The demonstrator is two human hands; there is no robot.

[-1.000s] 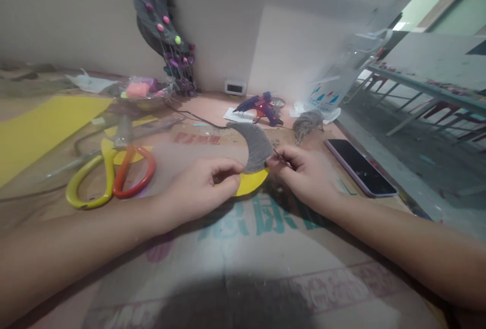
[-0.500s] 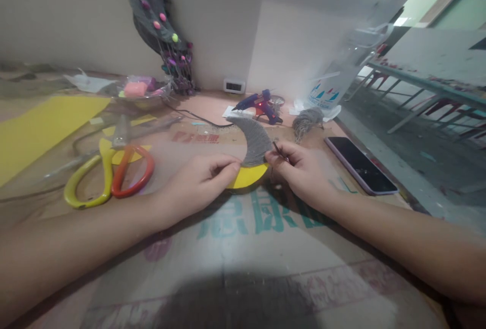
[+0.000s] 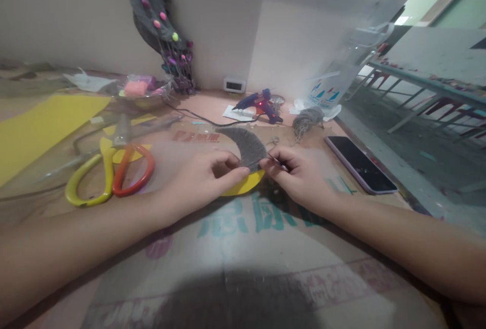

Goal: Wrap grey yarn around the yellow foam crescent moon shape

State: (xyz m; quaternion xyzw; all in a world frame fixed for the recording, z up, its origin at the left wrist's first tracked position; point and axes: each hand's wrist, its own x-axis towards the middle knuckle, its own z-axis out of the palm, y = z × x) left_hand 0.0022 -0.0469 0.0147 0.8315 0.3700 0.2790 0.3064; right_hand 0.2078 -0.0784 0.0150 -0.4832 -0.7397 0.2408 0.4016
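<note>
A yellow crescent moon cutout [image 3: 243, 185] lies between my hands, its upper part wrapped in grey yarn [image 3: 248, 148] and its lower part bare yellow. My left hand [image 3: 207, 174] grips the crescent at its left edge, thumb in front and fingers curled behind. At the right edge, my right hand [image 3: 298, 172] is closed in a pinch on a thin dark strand that looks like the yarn's working end. Its fingertips touch the crescent's side. Behind my right hand rests a loose bundle of grey yarn [image 3: 307, 122].
Scissors [image 3: 110, 174] with yellow and orange handles lie at left, beside yellow sheet [image 3: 49, 121]. A glue gun [image 3: 260, 105] with a red light stands at the back, its cord running left. A phone [image 3: 360, 164] lies at right. A decorated grey crescent [image 3: 150, 12] hangs against the wall.
The crescent has tilted, its upper tip swinging left and down. My left thumb has moved across its front. My right hand has shifted slightly left along its edge.
</note>
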